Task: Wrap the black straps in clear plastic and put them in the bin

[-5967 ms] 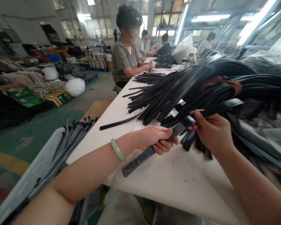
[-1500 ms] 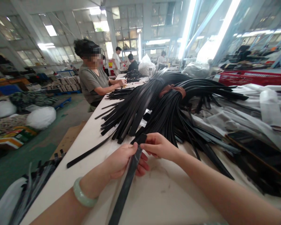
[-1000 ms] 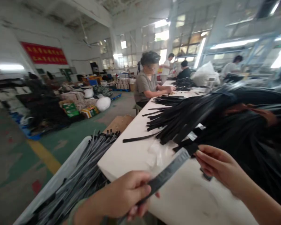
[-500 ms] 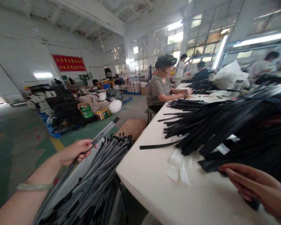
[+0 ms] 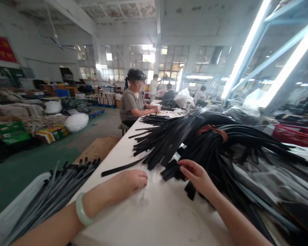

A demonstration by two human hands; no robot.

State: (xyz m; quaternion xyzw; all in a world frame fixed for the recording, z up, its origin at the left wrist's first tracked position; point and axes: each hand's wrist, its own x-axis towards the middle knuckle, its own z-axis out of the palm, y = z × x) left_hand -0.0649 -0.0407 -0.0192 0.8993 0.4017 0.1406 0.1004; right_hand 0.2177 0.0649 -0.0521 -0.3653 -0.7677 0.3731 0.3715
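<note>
My left hand (image 5: 128, 183) is over the table with its fingers curled together at the white translucent strips (image 5: 145, 194). What its fingertips hold, if anything, is hidden. At the near ends of a big bundle of black straps (image 5: 166, 150), my right hand (image 5: 196, 176) pinches a black strap (image 5: 170, 171) between thumb and fingers. One loose black strap (image 5: 123, 166) sticks out from the bundle towards the table's left edge. Many grey strips with black ends (image 5: 64, 186) lie heaped in a pale container below the table on the left.
The white table (image 5: 113, 222) runs away from me. A co-worker (image 5: 135, 102) sits at its far left side, hands on small pieces. A brown tie (image 5: 215, 130) wraps the bundle. A cardboard box (image 5: 99, 148) stands left of the table; a red crate (image 5: 292, 138) is at right.
My left hand has left the grey strip it held over the container and moved right onto the table. The view has turned right. My right hand stays at the black straps.
</note>
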